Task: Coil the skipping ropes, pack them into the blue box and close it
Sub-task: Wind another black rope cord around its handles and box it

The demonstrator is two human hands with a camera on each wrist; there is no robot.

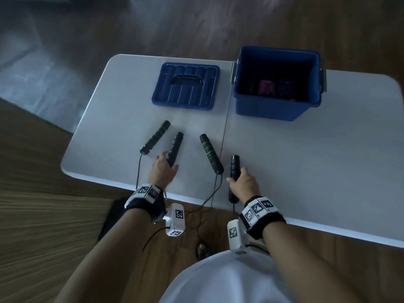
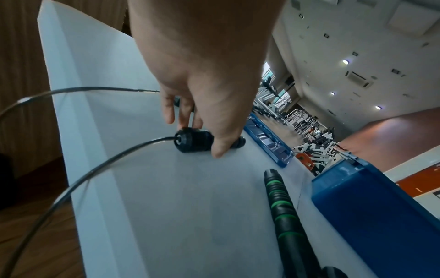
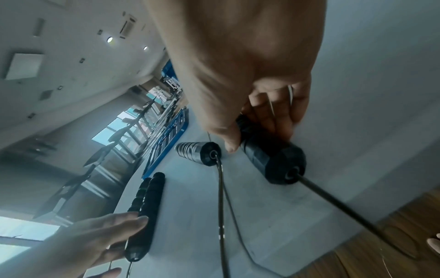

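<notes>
Four skipping-rope handles lie near the front of the white table [image 1: 306, 160], their thin black cords [image 1: 215, 189] hanging over its edge. My left hand [image 1: 167, 164] reaches over a black handle [image 1: 176, 144], thumb [image 2: 221, 148] on one side and fingers [image 2: 170, 112] on the other, pinching it against the table. My right hand [image 1: 235, 178] grips the other black handle [image 3: 273, 161], whose cord end juts past the table edge. Two green-banded handles [image 1: 155, 136] [image 1: 211, 153] lie untouched. The blue box [image 1: 271, 106] stands open at the back right.
The blue lid [image 1: 185, 86] lies upside down at the back, left of the box. Pink and dark items [image 1: 265, 87] sit in the box's bottom. Wooden floor surrounds the table. My foot [image 1: 202, 250] shows below the front edge among loose cord.
</notes>
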